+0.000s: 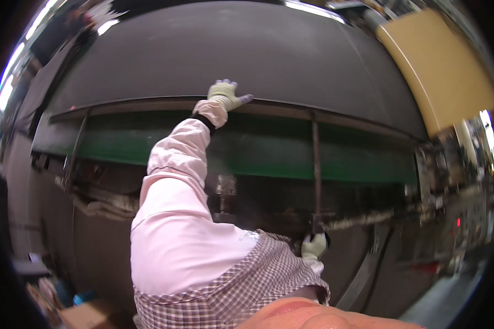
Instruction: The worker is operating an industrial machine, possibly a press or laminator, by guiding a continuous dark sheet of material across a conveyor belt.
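A wide dark grey sheet-like surface (230,49) stretches across the far side, bounded at the front by a long edge bar (280,107). My left hand (223,96), in a pale knit glove with greyish fingertips, lies at that edge with its fingers spread and the palm down. Lower and to the right, my right hand (314,247), gloved alike, is closed at a dark object near the foot of a thin upright rod (316,164). What its fingers grip is too dark to name. Below the edge bar runs a green band (269,151).
A large tan panel (436,71) rises at the far right, with blurred machine parts (444,170) below it. A second upright rod (78,142) stands at left. Beneath the green band lies a dark frame. A cardboard box (88,315) sits at lower left.
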A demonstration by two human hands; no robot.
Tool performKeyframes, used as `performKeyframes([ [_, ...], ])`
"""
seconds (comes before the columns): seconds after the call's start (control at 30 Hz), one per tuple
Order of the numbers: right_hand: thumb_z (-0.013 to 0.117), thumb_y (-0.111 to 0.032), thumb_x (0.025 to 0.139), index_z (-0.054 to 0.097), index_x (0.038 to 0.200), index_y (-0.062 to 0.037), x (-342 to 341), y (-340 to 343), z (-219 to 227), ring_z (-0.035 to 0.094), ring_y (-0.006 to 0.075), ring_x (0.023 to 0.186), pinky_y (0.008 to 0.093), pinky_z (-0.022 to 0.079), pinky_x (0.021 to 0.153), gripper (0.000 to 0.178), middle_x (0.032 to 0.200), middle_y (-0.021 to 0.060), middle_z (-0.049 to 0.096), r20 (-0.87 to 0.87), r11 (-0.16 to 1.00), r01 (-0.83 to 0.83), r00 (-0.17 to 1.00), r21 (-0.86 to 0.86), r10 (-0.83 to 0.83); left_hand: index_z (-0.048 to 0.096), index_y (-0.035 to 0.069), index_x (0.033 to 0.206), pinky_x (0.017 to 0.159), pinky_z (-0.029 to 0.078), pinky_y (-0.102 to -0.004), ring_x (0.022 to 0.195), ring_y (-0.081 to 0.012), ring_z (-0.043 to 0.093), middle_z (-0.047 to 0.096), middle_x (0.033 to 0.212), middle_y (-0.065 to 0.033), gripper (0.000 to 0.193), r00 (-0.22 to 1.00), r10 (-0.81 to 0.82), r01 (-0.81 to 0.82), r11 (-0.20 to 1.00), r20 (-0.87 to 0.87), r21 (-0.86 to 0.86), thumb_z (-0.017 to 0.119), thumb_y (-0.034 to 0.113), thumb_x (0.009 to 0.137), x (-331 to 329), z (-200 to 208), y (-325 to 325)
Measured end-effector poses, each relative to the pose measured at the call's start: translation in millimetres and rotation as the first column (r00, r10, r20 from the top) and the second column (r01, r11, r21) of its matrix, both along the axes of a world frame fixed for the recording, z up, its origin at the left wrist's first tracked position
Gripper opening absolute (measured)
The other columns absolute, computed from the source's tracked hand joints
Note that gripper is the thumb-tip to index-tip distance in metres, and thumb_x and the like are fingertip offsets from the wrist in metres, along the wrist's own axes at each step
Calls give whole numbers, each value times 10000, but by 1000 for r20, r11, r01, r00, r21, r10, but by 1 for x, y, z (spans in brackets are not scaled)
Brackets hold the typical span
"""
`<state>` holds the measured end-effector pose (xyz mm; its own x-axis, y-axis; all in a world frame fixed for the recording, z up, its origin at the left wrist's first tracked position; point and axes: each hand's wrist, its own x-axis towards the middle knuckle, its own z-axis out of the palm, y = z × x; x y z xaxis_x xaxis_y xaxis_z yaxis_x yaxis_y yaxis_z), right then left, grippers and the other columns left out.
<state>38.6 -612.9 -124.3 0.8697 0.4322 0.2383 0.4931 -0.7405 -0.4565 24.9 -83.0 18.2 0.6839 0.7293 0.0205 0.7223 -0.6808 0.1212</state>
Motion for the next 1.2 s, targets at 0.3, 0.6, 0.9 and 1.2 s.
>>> performKeyframes([
  [0.3,640,-216,727,568,860,-21,10,-8,-35,559,386,776,487,461,680,247,821,198,581,193,994,-87,978,65,73,532,39,1280,1023,396,-414,1237,-328,466,519,1302,-175,871,987,-136,137,991,-83,8,507,740,763,108,2,-65],
  [0.6,656,-209,711,575,846,-40,10,-13,-22,567,378,733,474,466,653,231,800,183,584,6,987,-114,993,117,114,552,43,1254,1010,403,-408,1216,-321,482,532,1279,-171,864,955,-273,268,962,-118,-50,506,748,757,212,10,-139],
  [0.9,638,-193,724,584,811,-45,14,-11,-13,573,356,704,468,473,644,180,760,162,588,1,979,-136,991,154,137,531,72,1299,1048,371,-406,1270,-318,436,484,1349,-160,899,907,-401,383,912,-131,-146,456,784,755,311,16,-208],
  [1.2,614,-213,761,583,903,-19,11,-15,-21,561,395,789,497,448,715,243,862,206,588,-58,988,-127,990,83,132,437,159,1377,1130,231,-398,1356,-285,306,400,1431,-90,595,892,-449,448,861,55,-239,323,552,945,277,-5,-176],
])
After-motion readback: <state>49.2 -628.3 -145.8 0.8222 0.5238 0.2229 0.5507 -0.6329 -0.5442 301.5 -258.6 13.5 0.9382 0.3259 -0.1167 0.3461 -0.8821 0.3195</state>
